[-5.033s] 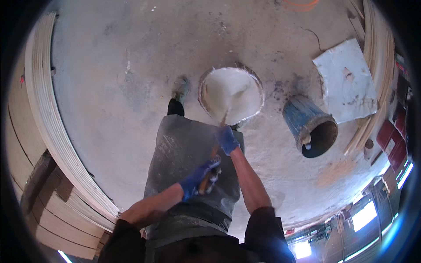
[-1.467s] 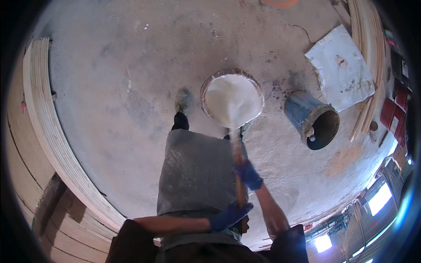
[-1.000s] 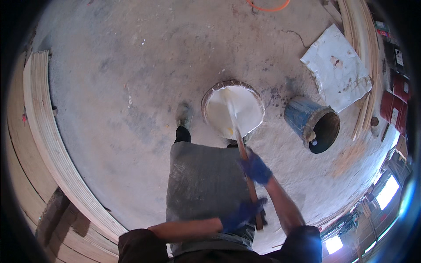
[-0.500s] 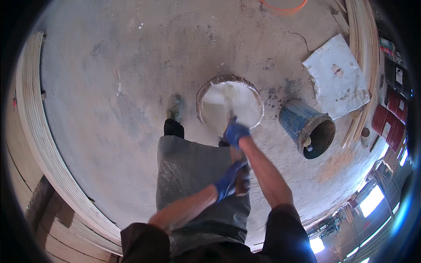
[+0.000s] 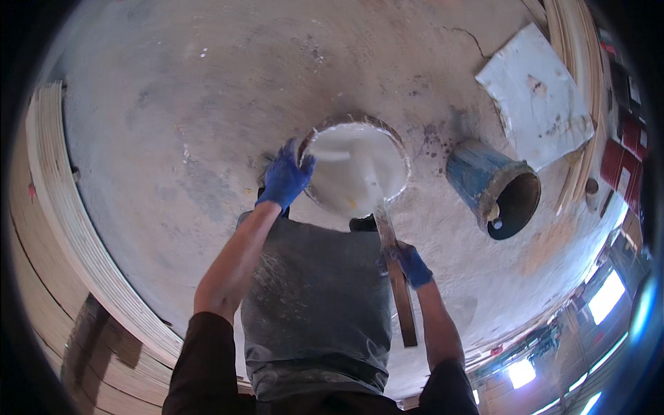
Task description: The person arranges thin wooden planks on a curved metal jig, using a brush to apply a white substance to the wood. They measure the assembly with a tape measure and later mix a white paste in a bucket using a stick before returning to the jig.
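Observation:
A round bucket [image 5: 403,142] with a crusted brown rim stands on the floor, holding a white, creamy mixture [image 5: 339,181]. A long flat wooden stick [image 5: 401,301] slants out of it, its far end coated white and dipping into the mixture. My right hand [image 5: 413,265], in a blue glove, is closed around the stick's middle, outside the bucket. My left hand [image 5: 287,178], also gloved in blue, is at the bucket's left rim with thumb and fingers apart. Whether it touches the rim I cannot tell. A dark grey apron [image 5: 315,297] covers my front.
To the right, a blue bucket [image 5: 470,173] lies tipped on its side, a small pale object inside its mouth. Beyond it lies a stained white sheet [image 5: 536,97]. Stacked wooden strips [image 5: 52,159] line the left, with more strips [image 5: 577,62] along the right.
My left hand has let go of the stick and moved forward to the bucket's left rim. My right hand has come back and to the right, with the stick leaning that way.

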### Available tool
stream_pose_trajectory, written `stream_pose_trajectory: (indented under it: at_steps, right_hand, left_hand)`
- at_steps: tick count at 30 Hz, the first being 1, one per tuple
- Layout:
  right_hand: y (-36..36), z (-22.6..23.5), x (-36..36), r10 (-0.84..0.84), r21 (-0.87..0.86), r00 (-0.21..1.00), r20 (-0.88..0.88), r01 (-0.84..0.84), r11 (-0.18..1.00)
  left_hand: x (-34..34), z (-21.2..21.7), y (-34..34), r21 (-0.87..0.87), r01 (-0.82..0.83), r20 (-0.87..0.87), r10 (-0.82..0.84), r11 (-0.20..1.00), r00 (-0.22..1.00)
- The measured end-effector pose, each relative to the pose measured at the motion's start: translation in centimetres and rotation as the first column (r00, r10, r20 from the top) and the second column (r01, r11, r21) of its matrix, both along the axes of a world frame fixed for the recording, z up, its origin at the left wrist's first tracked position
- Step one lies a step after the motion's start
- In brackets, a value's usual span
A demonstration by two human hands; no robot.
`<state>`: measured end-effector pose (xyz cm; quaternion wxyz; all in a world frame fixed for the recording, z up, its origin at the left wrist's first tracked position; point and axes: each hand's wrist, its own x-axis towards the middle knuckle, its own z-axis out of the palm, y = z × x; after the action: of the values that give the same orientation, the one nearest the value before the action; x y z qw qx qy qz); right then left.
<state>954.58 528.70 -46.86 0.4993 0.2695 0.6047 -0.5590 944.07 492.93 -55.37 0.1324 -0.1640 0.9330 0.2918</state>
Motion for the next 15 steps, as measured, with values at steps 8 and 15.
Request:
stream_pose_trajectory:
  at_steps: [8, 15]
  right_hand:
    - [6.8, -0.6, 3.9, -0.205, 0.127, 0.944, 0.259, 0.177, 0.976]
    - [11.3, 13.3, 12.2, -0.162, 0.201, 0.927, 0.339, 0.097, 0.975]
  left_hand:
    - [-4.1, -0.2, 2.9, 0.045, 0.044, 0.241, -0.053, 0.998, 0.969]
    - [-3.4, 0.1, 2.8, -0.112, 0.205, 0.269, -0.169, 0.972, 0.948]
